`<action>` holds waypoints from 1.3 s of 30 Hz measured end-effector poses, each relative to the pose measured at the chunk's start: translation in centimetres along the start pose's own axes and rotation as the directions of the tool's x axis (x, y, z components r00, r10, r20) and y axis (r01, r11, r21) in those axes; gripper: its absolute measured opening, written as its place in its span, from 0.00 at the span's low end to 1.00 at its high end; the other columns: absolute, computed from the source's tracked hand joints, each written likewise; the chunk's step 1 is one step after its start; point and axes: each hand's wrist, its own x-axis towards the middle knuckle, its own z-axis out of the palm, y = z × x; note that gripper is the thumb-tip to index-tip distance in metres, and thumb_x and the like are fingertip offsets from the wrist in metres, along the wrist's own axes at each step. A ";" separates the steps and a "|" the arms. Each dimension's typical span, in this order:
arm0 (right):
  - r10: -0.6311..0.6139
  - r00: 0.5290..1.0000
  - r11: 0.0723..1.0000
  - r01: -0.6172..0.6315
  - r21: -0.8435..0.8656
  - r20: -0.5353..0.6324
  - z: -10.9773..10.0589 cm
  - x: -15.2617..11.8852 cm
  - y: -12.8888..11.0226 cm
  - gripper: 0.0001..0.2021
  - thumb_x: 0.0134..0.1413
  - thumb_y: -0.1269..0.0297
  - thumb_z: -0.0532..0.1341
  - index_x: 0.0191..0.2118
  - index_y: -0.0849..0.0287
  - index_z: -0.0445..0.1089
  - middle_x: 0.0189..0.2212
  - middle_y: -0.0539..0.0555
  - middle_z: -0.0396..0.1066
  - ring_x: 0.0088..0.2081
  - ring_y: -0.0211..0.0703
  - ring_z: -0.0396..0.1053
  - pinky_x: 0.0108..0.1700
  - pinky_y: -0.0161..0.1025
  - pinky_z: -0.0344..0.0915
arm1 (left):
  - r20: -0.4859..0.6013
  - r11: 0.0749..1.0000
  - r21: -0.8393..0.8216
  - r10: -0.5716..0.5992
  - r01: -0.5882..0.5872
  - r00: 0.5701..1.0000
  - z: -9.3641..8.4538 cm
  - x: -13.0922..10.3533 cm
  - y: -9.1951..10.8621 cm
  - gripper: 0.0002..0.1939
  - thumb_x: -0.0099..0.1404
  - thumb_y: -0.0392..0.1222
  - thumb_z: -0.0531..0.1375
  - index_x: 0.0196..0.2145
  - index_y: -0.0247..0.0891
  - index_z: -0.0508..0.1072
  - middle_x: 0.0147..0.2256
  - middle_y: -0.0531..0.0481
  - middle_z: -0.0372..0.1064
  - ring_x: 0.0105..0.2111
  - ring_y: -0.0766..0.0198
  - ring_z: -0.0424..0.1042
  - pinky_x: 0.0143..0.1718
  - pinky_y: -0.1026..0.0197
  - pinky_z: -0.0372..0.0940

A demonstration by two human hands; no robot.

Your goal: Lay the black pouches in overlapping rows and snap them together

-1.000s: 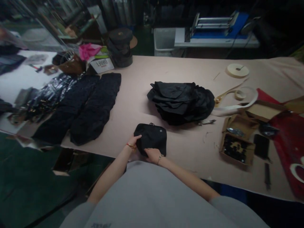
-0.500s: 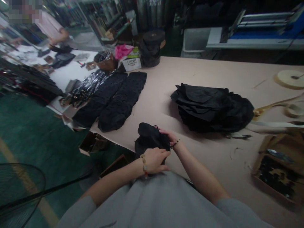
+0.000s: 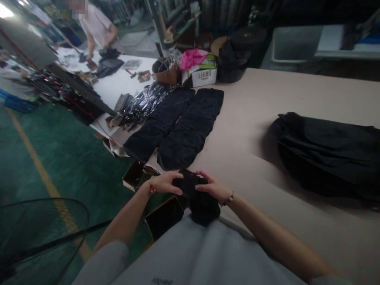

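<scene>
A small piece of black fabric [image 3: 204,209] is held between my hands at the table's near edge, its lower part hanging against my grey shirt. My left hand [image 3: 164,183] grips its left side, thumb below and fingers above. On the other side, my right hand [image 3: 214,189] has thumb and fingers curled onto the cloth near its top. Just beyond my hands lie two long rows of stacked black fabric pieces [image 3: 192,126]. To the right rests a large heap of black fabric [image 3: 329,154].
Behind the rows stand a white box [image 3: 204,78] with pink cloth, a brown basket [image 3: 168,75] and black rolls [image 3: 234,59]. Open cartons [image 3: 164,217] sit below the table edge. A fan cage [image 3: 86,221] is at lower left. Another person [image 3: 99,29] works at the far table.
My view has swung left. The black fabric piece has been turned in my hands; my left hand has shifted from across its front to its left side, and my right hand grips its top.
</scene>
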 end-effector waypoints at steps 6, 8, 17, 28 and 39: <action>-0.093 0.990 0.987 0.078 -0.137 -0.104 5.9 9.5 1.4 0.17 0.44 0.67 0.64 0.44 0.53 0.64 0.35 0.48 0.71 0.35 0.41 0.69 0.38 0.38 0.68 | -0.048 0.981 0.144 -0.120 0.126 0.992 -10.8 -6.0 -3.4 0.21 0.53 0.49 0.65 0.44 0.37 0.75 0.38 0.51 0.74 0.38 0.60 0.71 0.42 0.62 0.65; -0.246 0.939 0.906 0.136 -0.400 -0.239 4.8 14.0 1.3 0.15 0.45 0.69 0.63 0.42 0.56 0.67 0.38 0.50 0.71 0.39 0.42 0.69 0.44 0.39 0.66 | -0.156 0.962 0.217 -0.134 0.166 0.979 -14.0 -3.4 -6.1 0.21 0.53 0.48 0.65 0.44 0.38 0.74 0.40 0.50 0.74 0.41 0.58 0.71 0.47 0.60 0.65; -0.350 0.739 0.481 -0.385 -0.787 -0.576 -5.0 27.9 -0.9 0.08 0.55 0.68 0.61 0.41 0.61 0.70 0.37 0.57 0.72 0.39 0.45 0.66 0.44 0.41 0.61 | -0.446 0.874 0.424 -0.025 0.236 0.895 -18.4 14.1 -17.8 0.16 0.56 0.41 0.65 0.42 0.37 0.71 0.44 0.44 0.72 0.44 0.57 0.71 0.48 0.56 0.64; -0.148 0.952 0.620 -0.122 -0.775 -0.268 2.5 18.7 0.6 0.07 0.52 0.65 0.63 0.38 0.57 0.68 0.30 0.50 0.71 0.31 0.39 0.66 0.33 0.34 0.60 | -0.019 0.938 0.325 -0.119 0.119 0.993 -17.5 0.9 -15.1 0.13 0.54 0.49 0.65 0.29 0.38 0.68 0.25 0.57 0.66 0.27 0.67 0.65 0.30 0.66 0.59; -0.229 0.740 0.777 -0.251 -0.576 -0.632 -1.8 25.2 5.6 0.05 0.53 0.66 0.62 0.36 0.60 0.70 0.35 0.53 0.73 0.35 0.40 0.68 0.39 0.37 0.63 | -0.307 0.879 0.347 -0.222 0.325 0.926 -18.2 7.2 -19.5 0.21 0.55 0.46 0.65 0.45 0.38 0.72 0.38 0.48 0.73 0.36 0.60 0.72 0.38 0.62 0.65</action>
